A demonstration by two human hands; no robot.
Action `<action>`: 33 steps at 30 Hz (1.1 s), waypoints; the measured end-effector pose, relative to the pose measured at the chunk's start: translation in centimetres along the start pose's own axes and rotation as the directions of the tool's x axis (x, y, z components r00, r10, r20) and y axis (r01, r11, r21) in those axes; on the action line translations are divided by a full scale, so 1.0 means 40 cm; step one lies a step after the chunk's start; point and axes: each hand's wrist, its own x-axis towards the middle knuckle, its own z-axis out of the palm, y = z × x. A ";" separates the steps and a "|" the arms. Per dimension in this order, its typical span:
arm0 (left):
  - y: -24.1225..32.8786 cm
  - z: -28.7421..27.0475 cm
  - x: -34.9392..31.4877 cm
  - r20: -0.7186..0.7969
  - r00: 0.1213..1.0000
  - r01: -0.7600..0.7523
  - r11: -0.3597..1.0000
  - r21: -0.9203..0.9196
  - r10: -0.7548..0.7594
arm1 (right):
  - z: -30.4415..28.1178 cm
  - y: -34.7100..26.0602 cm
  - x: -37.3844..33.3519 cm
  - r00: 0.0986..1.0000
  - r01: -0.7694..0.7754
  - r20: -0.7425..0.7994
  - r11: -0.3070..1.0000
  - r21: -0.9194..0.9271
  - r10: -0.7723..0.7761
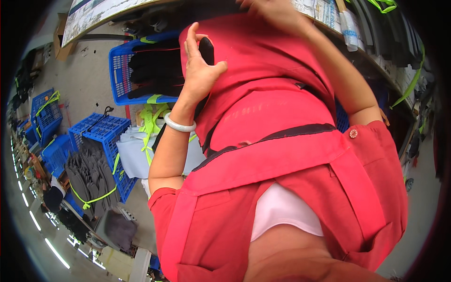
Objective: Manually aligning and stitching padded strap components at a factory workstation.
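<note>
My left hand [201, 73] is raised over the red apron [263, 110], thumb stretched out to the right and index finger pointing up. A black, round-ended strip [206, 50] lies in the gap between thumb and fingers. It seems to be held from behind, where the hand hides the other fingers. At the top edge, my right hand [277, 16] reaches to dark material [213, 8] by the table edge. Its fingers are blurred and partly cut off, so what they hold does not show.
Left of my lap, a blue crate [112, 77] holds black pieces [155, 68]. Blue baskets [98, 124], tied grey pieces [91, 176] and white sheets bound with green ties [131, 148] stand farther left. A worktable [101, 16] runs along the top; dark strips [376, 35] lie at its right.
</note>
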 end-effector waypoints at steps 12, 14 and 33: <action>-0.057 -0.046 0.066 0.320 0.893 0.417 0.849 -0.326 -0.315 | 0.196 0.015 -0.050 0.987 0.142 0.087 0.982 -0.122 -0.132; -0.039 -0.022 0.067 0.282 0.903 0.412 0.842 -0.348 -0.325 | 0.187 0.044 -0.018 0.981 -0.134 0.144 0.991 0.017 0.131; -0.174 -0.297 0.099 -0.018 0.904 0.239 0.540 -0.807 -0.427 | 0.280 -0.073 -0.037 0.646 -0.299 0.747 0.953 0.056 0.159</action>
